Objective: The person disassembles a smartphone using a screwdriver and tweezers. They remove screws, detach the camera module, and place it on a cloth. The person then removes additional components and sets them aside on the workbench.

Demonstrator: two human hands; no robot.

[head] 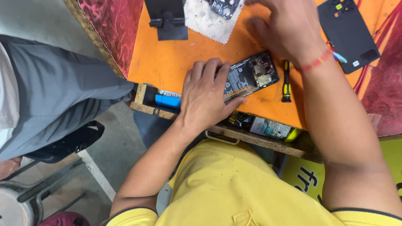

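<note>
1. Left hand (206, 97) laid flat, fingers spread, pressing on the near end of the opened phone (251, 77) and gripping nothing; phone lying back-off on the orange mat (167, 58), near the front edge of the bench, circuit board and battery bared.
2. Right hand (289, 29) reached past the phone toward the far side of the mat, fingers curled loosely; could not tell whether anything small was pinched beneath, palm hiding the fingertips.
3. Judged risk: bare board under a pressing palm; too much weight or a slide of the hand likely to bend a flex cable or smudge contacts.
4. Judged risk: phone close to the bench lip above the open drawer (234, 125); a nudge from the left wrist apt to tip it in among the clutter.
5. Judged risk: yellow-handled screwdriver (286, 81) lying loose just beside the phone, under the right forearm; a sweep of that arm apt to roll it onto the board or off the edge.
6. Black back cover (347, 31) set apart at the far right; white cloth (209, 19) with another small part at the far edge; black stand (167, 19) beside it.
7. Surface: ribbed orange mat, scuffed, flanked by red patterned cloth (113, 29); wooden drawer holding a blue box (168, 100) and oddments.
8. Room: grey concrete floor; another person's grey-trousered leg (63, 92) close on the left; metal stool (21, 201) low in the corner.
</note>
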